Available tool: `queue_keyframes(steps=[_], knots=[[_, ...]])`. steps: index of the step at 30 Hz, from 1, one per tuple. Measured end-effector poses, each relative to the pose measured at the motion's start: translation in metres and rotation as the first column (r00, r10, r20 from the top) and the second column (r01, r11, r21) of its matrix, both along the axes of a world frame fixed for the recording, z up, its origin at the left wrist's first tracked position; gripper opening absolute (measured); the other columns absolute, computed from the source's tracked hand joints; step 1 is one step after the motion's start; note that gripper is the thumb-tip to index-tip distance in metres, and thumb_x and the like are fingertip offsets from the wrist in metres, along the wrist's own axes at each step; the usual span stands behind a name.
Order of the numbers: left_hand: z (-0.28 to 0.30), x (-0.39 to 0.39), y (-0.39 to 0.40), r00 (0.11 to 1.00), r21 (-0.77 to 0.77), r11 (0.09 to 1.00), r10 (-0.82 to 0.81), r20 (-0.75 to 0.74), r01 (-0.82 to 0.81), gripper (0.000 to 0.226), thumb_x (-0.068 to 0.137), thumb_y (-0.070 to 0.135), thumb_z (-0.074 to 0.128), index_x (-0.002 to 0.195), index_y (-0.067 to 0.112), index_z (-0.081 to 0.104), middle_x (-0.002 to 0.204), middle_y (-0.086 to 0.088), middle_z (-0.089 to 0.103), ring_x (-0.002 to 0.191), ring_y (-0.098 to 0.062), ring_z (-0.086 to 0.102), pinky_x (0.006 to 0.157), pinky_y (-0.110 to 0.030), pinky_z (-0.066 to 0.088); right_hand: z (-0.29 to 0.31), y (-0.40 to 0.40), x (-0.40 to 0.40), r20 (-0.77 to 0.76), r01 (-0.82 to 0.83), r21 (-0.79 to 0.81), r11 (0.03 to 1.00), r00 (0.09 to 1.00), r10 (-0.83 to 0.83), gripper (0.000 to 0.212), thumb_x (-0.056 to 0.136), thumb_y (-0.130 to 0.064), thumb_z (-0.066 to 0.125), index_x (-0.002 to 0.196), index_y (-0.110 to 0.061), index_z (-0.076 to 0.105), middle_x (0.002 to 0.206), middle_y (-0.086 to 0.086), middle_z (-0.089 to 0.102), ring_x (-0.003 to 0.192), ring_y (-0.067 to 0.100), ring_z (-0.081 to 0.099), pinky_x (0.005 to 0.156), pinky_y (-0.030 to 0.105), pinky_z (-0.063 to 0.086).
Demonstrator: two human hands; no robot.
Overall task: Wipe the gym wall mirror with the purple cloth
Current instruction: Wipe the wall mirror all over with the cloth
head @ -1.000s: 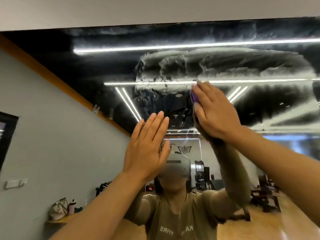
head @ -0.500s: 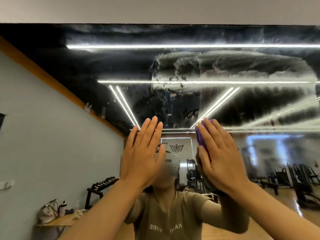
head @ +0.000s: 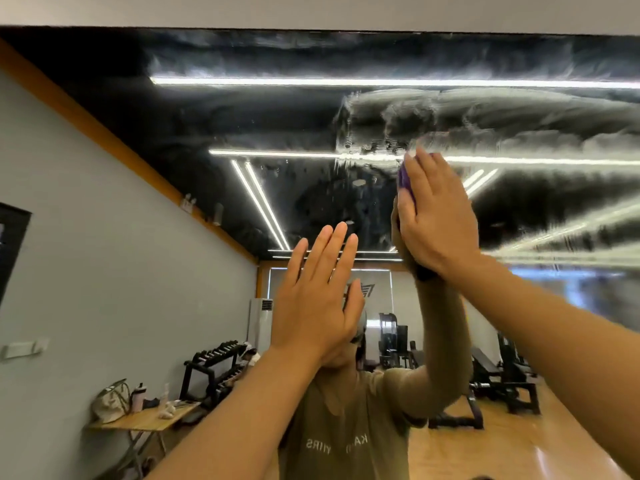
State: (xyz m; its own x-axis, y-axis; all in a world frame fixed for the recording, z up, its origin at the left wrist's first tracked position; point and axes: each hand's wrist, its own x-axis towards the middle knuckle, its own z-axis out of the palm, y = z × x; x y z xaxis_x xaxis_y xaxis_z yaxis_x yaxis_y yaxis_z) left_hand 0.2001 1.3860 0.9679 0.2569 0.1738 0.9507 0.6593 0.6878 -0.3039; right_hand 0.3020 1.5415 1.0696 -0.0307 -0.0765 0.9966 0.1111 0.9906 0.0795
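Observation:
The gym wall mirror (head: 263,119) fills nearly the whole view, with streaky wet smears across its upper right. My right hand (head: 433,213) lies flat with straight fingers and presses the purple cloth (head: 404,183) against the glass; only a sliver of cloth shows at the hand's left edge. My left hand (head: 317,299) is raised lower and to the left, fingers straight and together, palm toward the mirror, holding nothing. Whether it touches the glass I cannot tell.
The mirror's top edge meets a pale wall strip (head: 311,10). Reflected in the glass are a person in an olive shirt (head: 349,431), a dumbbell rack (head: 214,365), a small wooden table with bags and bottles (head: 145,415), and exercise machines (head: 502,379).
My right hand slid down with the cloth, then back up to the bright light line. My left hand stayed raised and flat, shifting only slightly.

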Motion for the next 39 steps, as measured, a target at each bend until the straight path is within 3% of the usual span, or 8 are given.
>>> queue_keyframes(steps=[4,7,13,18,21,26,31,39], knots=[[-0.001,-0.001,0.000,1.000,0.002,1.000,-0.021,-0.011,0.021,0.058,0.100,0.033,0.035,0.154,0.009,0.038,0.161,-0.010,0.035,0.151,-0.024,0.028,0.121,-0.045,0.018,-0.081,0.004,0.000,0.067,-0.001,0.160,0.987,0.998,-0.009,0.056,0.105,-0.035,0.033,0.158,-0.015,0.029,0.165,0.004,0.025,0.155,0.019,0.015,0.126,0.034,0.007],[-0.002,-0.002,0.000,1.000,-0.005,1.000,-0.026,-0.017,0.026,0.058,0.101,0.032,0.035,0.154,0.009,0.037,0.161,-0.010,0.035,0.151,-0.023,0.027,0.121,-0.044,0.018,-0.105,0.012,0.003,0.111,-0.011,0.274,0.962,0.994,-0.021,0.055,0.105,-0.036,0.032,0.156,-0.016,0.029,0.163,0.004,0.028,0.154,0.019,0.018,0.125,0.035,0.010],[-0.006,0.002,0.001,0.988,0.098,0.985,-0.150,0.042,0.145,0.061,0.099,0.030,0.038,0.155,0.006,0.034,0.163,-0.010,0.030,0.152,-0.021,0.022,0.125,-0.035,0.011,-0.037,0.001,-0.005,0.118,0.031,0.273,0.961,0.991,-0.066,0.058,0.103,-0.039,0.027,0.158,-0.018,0.026,0.164,0.004,0.027,0.154,0.019,0.017,0.125,0.034,0.008],[-0.008,0.001,0.001,0.993,0.170,0.982,-0.098,0.072,0.085,0.063,0.097,0.034,0.038,0.155,0.009,0.035,0.163,-0.010,0.030,0.153,-0.022,0.021,0.125,-0.044,0.016,0.044,-0.030,-0.017,0.096,0.045,0.153,0.987,0.994,-0.060,0.059,0.104,-0.038,0.025,0.160,-0.020,0.021,0.168,0.003,0.018,0.156,0.020,0.008,0.124,0.033,0.001],[-0.009,-0.001,0.001,0.992,0.182,0.980,-0.095,0.080,0.079,0.063,0.097,0.033,0.038,0.154,0.009,0.036,0.163,-0.011,0.031,0.152,-0.023,0.022,0.124,-0.044,0.016,0.029,-0.039,-0.021,0.099,0.006,0.170,0.985,0.995,-0.023,0.057,0.105,-0.035,0.028,0.160,-0.017,0.024,0.167,0.004,0.021,0.155,0.021,0.009,0.123,0.031,-0.001],[-0.010,0.000,0.000,0.989,0.192,0.976,-0.120,0.087,0.101,0.061,0.098,0.030,0.036,0.154,0.006,0.036,0.162,-0.011,0.032,0.152,-0.021,0.023,0.124,-0.040,0.013,-0.045,-0.028,-0.014,0.208,-0.033,0.434,0.900,0.976,-0.065,0.056,0.105,-0.036,0.028,0.157,-0.017,0.033,0.163,0.003,0.030,0.154,0.019,0.017,0.126,0.033,0.007],[-0.013,-0.001,-0.002,0.992,0.184,0.979,-0.103,0.079,0.087,0.059,0.098,0.027,0.034,0.153,0.005,0.038,0.161,-0.011,0.035,0.151,-0.023,0.026,0.124,-0.044,0.022,-0.040,-0.017,-0.010,0.270,-0.031,0.516,0.856,0.955,-0.127,0.056,0.105,-0.038,0.027,0.157,-0.019,0.032,0.164,0.001,0.027,0.155,0.017,0.016,0.126,0.032,0.007],[-0.013,-0.002,-0.004,0.989,0.177,0.977,-0.129,0.068,0.115,0.059,0.097,0.025,0.035,0.151,0.004,0.041,0.160,-0.012,0.036,0.151,-0.023,0.027,0.124,-0.039,0.016,0.064,-0.051,-0.022,0.190,-0.007,0.252,0.968,0.981,-0.043,0.066,0.098,-0.041,0.021,0.160,-0.019,0.023,0.168,0.002,0.020,0.155,0.019,0.009,0.125,0.034,0.004]])
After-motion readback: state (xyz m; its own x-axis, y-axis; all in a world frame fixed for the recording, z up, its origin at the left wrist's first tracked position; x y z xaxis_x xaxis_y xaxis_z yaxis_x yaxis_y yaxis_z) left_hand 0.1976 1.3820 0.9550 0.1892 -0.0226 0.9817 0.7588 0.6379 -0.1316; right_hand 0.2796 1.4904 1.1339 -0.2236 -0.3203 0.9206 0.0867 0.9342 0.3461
